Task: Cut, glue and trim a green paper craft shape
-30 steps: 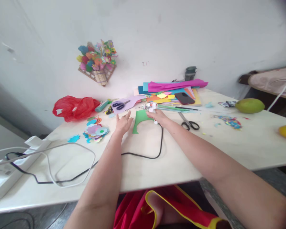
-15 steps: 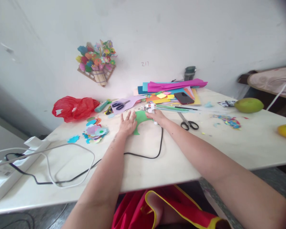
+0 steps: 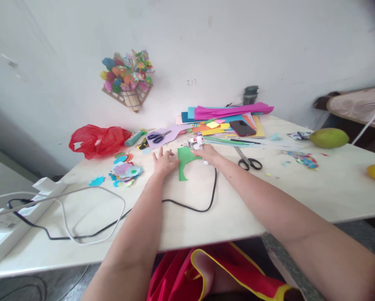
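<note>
A green paper piece [image 3: 183, 161] with a curved cut-out lies flat on the white table in front of me. At its left edge is my left hand [image 3: 165, 162], fingers spread and bent, its thumb tip at or near the paper. My right hand [image 3: 209, 154] is closed around the handle of a white hot glue gun [image 3: 197, 142], over the paper's right end. The gun's nozzle points left, above the paper's far edge. Part of the handle is hidden by my fingers. A black cord [image 3: 196, 210] runs from the gun toward the left.
Black-handled scissors [image 3: 249, 162] lie to the right. Paper cutouts [image 3: 126, 170] are piled on the left, near a red plastic bag [image 3: 98, 140]. Behind are a phone [image 3: 242, 128] and coloured sheets [image 3: 231, 112]. A power strip [image 3: 34, 217] with looping cables sits at the left edge.
My left hand has drawn slightly left off the green paper, uncovering its left edge. The paper has turned a little. My right hand stays at the glue gun.
</note>
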`<state>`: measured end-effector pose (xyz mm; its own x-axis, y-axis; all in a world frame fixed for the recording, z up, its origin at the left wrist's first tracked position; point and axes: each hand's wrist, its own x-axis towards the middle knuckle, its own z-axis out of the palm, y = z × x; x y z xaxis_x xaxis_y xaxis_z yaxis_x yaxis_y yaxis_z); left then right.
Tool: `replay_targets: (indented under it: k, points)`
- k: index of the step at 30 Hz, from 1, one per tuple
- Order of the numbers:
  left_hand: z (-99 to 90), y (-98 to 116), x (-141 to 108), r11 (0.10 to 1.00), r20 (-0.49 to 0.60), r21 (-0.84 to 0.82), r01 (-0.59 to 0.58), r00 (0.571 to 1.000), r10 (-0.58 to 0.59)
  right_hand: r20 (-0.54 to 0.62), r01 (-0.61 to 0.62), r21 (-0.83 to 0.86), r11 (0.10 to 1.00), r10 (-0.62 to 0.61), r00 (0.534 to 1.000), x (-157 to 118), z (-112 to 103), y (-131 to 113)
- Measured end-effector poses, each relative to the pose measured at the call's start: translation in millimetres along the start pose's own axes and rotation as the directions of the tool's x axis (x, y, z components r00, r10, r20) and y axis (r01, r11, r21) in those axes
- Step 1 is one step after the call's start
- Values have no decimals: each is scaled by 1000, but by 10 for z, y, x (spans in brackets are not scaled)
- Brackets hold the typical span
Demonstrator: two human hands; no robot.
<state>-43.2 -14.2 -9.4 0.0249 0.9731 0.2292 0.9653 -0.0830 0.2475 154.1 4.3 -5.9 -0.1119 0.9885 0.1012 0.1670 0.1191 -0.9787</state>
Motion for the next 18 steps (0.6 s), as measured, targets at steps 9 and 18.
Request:
replay_targets:
  k: [9, 18]
  points:
    - [28, 65, 94, 993, 48, -46, 107, 993, -104, 54, -90, -143, 986, 99, 994, -73, 46, -85]
    - [0, 45, 111, 991, 88, -61, 123, 989, -117, 112, -179, -71, 981, 186, 976, -136, 7, -135]
